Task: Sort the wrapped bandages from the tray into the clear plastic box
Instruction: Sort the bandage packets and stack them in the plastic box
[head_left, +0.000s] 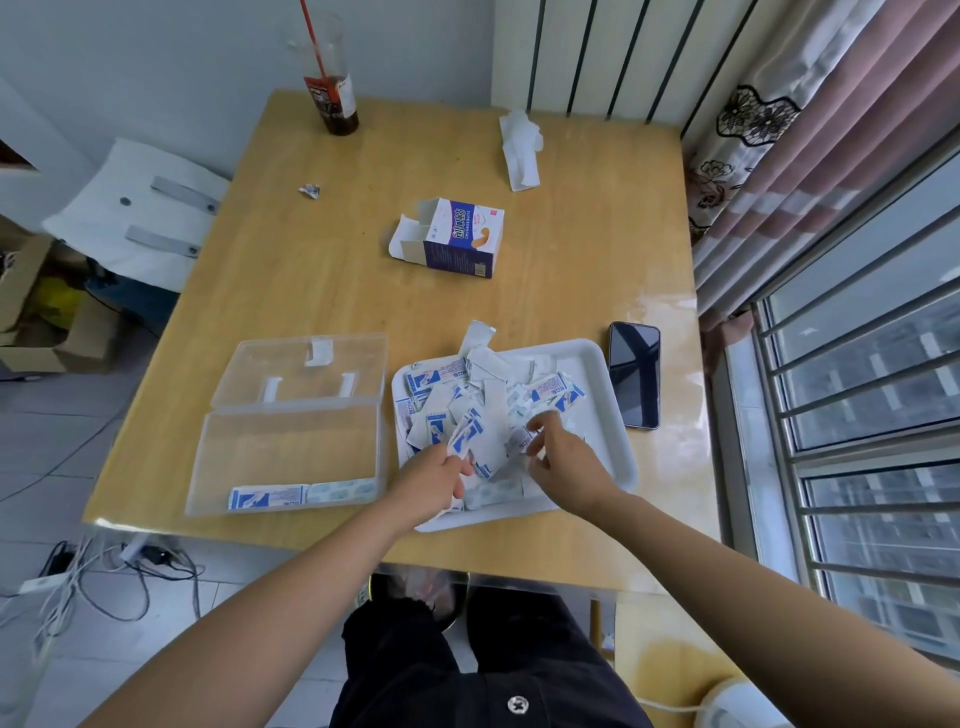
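Note:
A white tray (605, 374) on the wooden table holds a loose heap of several wrapped bandages (483, 400), white with blue print. Over the tray's front half, my left hand (434, 480) pinches a blue-and-white wrapped bandage (465, 434) by its lower end. My right hand (566, 465) pinches another small wrapped bandage (527, 439) between thumb and fingers. To the left of the tray lies the clear plastic box (291, 457), lid folded open behind it. Inside, along the front wall, rest two wrapped bandages (301, 493) side by side.
A black phone (634, 374) lies right of the tray. An opened bandage carton (452, 239) sits mid-table; a crumpled tissue (522, 148) and a bottle (332, 88) with a red straw stand further back. A small paper scrap (310, 190) lies left. The window and curtain border the right side.

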